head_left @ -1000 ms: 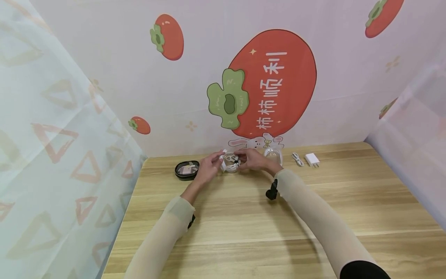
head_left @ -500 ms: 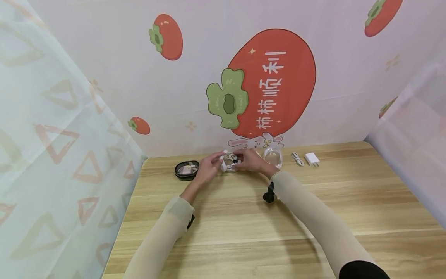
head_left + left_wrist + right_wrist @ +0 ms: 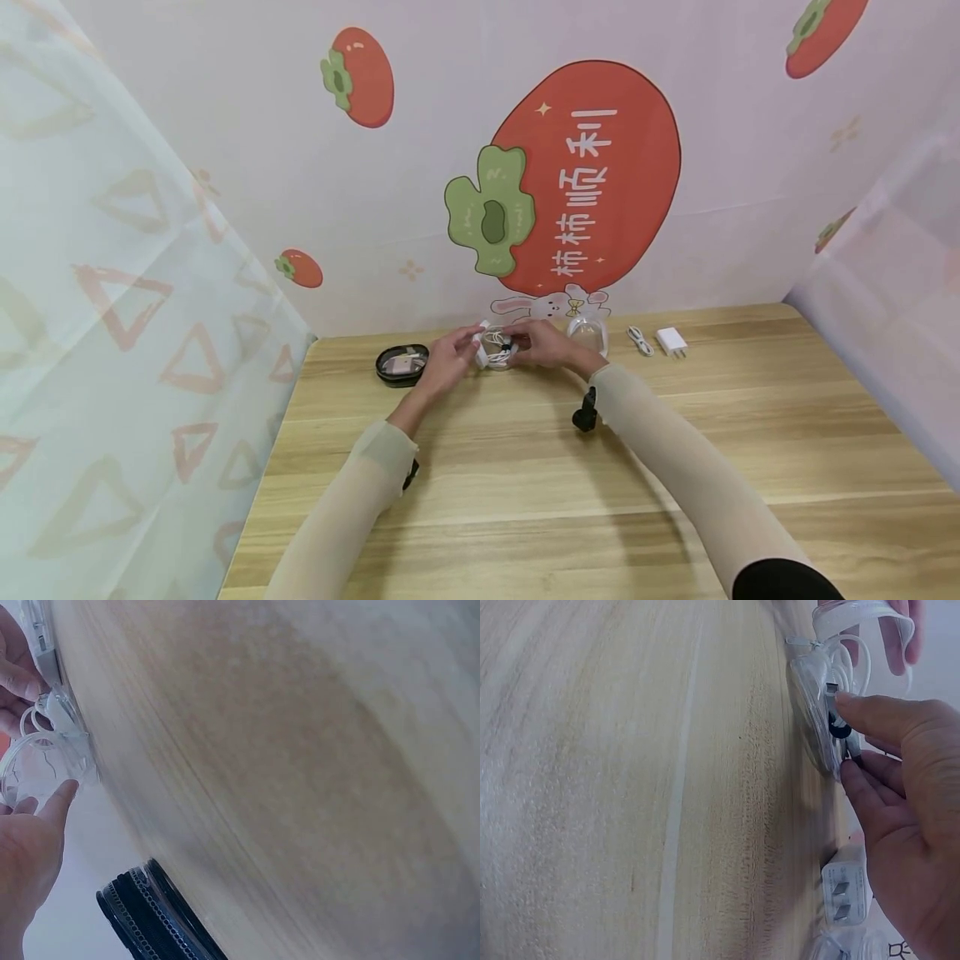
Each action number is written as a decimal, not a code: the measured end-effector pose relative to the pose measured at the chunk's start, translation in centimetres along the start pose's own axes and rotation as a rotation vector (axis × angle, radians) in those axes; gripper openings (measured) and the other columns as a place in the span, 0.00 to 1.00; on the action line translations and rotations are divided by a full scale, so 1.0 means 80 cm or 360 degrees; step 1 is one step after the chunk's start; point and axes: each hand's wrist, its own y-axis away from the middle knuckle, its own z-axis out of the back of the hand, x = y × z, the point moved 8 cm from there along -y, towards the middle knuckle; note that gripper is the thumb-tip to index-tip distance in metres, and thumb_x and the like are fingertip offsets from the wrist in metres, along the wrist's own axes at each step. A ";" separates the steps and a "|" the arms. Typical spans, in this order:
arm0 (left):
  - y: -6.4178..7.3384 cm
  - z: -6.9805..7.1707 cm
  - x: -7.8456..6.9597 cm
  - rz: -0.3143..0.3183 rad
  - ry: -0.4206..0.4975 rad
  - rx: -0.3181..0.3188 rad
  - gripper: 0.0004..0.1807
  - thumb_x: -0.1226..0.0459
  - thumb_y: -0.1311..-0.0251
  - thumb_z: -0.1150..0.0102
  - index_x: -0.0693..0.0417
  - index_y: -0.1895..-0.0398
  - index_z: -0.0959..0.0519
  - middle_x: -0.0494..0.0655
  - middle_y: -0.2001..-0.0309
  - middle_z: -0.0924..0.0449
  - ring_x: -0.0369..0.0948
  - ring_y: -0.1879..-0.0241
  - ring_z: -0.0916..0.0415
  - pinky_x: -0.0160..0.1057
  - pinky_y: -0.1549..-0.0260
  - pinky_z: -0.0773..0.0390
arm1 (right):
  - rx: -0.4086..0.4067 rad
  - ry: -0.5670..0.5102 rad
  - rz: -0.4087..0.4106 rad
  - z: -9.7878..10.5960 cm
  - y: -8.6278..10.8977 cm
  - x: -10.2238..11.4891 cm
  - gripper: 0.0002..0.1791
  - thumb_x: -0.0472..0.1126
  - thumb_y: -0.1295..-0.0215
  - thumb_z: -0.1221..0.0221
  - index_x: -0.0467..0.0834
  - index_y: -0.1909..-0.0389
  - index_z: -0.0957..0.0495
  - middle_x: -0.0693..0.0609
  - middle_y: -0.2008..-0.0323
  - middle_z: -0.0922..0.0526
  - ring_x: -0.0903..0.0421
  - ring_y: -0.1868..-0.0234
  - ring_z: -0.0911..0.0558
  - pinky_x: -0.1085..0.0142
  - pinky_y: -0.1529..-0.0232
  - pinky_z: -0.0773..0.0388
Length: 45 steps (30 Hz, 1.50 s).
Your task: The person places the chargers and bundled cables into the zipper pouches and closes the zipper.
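Observation:
A small clear zip case with white edging stands opened at the back of the table. My left hand holds its raised lid, thumb and fingers at the rim. At the case's other side, my right hand pinches a coiled white cable between thumb and fingertips. The cable has a metal plug and a black tie, and lies partly over the clear case. In the left wrist view, white loops of the cable show between the two hands.
Left of my hands sits a black-rimmed oval zip case with things inside. To the right are another clear case, a coiled white cable and a white charger plug. A printed cloth wall stands behind the table.
My right hand shifts slightly left, then back right, while pinching the cable. My left hand stays almost still at the clear case.

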 end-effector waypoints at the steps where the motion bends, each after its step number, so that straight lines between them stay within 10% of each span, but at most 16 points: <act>1: 0.000 0.000 0.000 0.0002 -0.0001 0.0001 0.21 0.66 0.25 0.41 0.55 0.31 0.20 0.56 0.30 0.22 0.55 0.34 0.21 0.51 0.31 0.25 | -0.0003 -0.0006 -0.0003 0.000 0.000 -0.001 0.32 0.34 0.37 0.26 0.31 0.33 0.23 0.36 0.39 0.16 0.44 0.41 0.15 0.53 0.37 0.18; 26: 0.002 0.001 0.002 0.0043 0.0036 -0.0002 0.20 0.65 0.25 0.41 0.54 0.33 0.19 0.59 0.35 0.19 0.56 0.36 0.19 0.53 0.33 0.22 | -0.0163 0.0267 -0.0014 -0.006 -0.009 0.004 0.24 0.48 0.37 0.24 0.38 0.45 0.14 0.49 0.61 0.13 0.55 0.62 0.22 0.62 0.60 0.23; 45: 0.002 0.005 0.005 0.0033 0.0071 -0.0036 0.19 0.69 0.27 0.41 0.56 0.35 0.18 0.58 0.33 0.20 0.55 0.37 0.18 0.51 0.36 0.20 | -0.0294 0.0500 -0.0049 -0.007 -0.009 0.018 0.20 0.52 0.38 0.24 0.40 0.57 0.13 0.48 0.64 0.14 0.54 0.63 0.22 0.58 0.59 0.21</act>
